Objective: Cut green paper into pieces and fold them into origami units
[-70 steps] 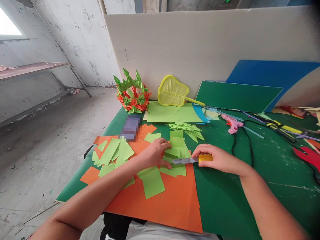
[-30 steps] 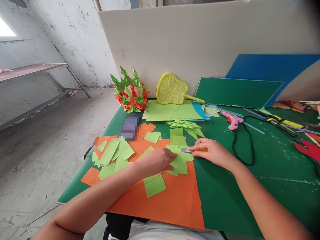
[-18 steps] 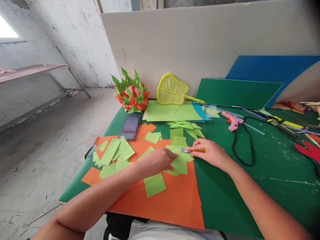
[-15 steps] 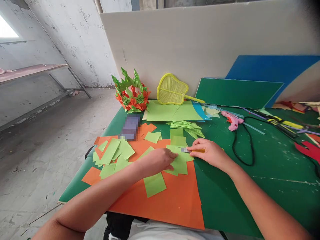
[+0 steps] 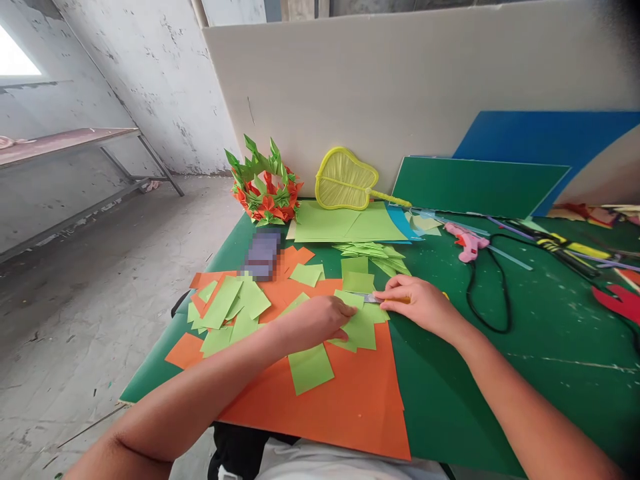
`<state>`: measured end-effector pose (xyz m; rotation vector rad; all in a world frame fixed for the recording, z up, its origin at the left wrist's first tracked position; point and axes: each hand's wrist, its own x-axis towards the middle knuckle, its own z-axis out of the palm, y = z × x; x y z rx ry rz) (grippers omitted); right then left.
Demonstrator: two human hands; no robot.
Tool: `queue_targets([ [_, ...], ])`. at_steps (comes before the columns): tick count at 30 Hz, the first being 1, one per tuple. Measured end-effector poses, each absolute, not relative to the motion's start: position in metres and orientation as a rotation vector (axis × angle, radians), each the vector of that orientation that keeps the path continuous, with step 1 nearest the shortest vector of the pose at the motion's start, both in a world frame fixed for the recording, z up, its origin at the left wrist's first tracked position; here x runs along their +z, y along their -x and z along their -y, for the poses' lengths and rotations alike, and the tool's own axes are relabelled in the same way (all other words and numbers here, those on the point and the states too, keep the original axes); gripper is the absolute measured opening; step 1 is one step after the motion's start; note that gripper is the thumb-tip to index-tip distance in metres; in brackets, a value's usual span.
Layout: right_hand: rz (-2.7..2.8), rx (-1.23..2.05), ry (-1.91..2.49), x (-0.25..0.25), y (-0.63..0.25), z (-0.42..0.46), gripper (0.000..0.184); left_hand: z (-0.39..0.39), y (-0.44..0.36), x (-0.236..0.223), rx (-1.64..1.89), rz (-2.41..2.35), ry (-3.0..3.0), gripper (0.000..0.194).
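My left hand lies fingers-down on a stack of light green paper pieces, pressing them onto a large orange sheet. My right hand is closed around a yellow-handled utility knife; its metal blade points left, the tip at the top edge of the green stack. Most of the yellow handle is hidden in my fist. More green paper squares lie scattered to the left over orange scraps.
On the green table: a folded orange-and-green paper wreath, a yellow plastic fan, large green sheets, folded green pieces, a pink glue gun with black cord. Green and blue boards lean against a white panel behind.
My right hand and the knife moved up and away from me, from the lower part of the green stack to its top edge. My left hand shifted slightly lower on the stack.
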<state>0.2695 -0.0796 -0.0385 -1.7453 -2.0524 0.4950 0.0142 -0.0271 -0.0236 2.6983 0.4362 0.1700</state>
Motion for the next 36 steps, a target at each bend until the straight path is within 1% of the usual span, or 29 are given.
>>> queue_targets([
  [5,2.067,0.503,1.726,-0.04,-0.267,0.079,0.024,0.027,-0.014,-0.023,0.13,-0.454,-2.717,0.037],
  [12,2.069,0.43,1.679,-0.047,-0.264,0.077,0.024,0.028,-0.015,-0.02,0.115,-0.476,-2.72,0.036],
  [23,2.048,0.426,1.663,-0.048,-0.262,0.077,0.021,0.027,-0.015,-0.026,0.174,-0.454,-2.714,0.033],
  [27,2.046,0.412,1.654,-0.048,-0.262,0.077,0.021,0.026,-0.015,-0.027,0.162,-0.392,-2.767,0.029],
  [33,2.011,0.376,1.648,-0.045,-0.257,0.076,0.023,0.026,-0.014,-0.029,0.216,-0.427,-2.699,0.034],
  [36,1.971,0.372,1.624,-0.043,-0.256,0.076,0.025,0.024,-0.013,-0.032,0.19,-0.425,-2.706,0.034],
])
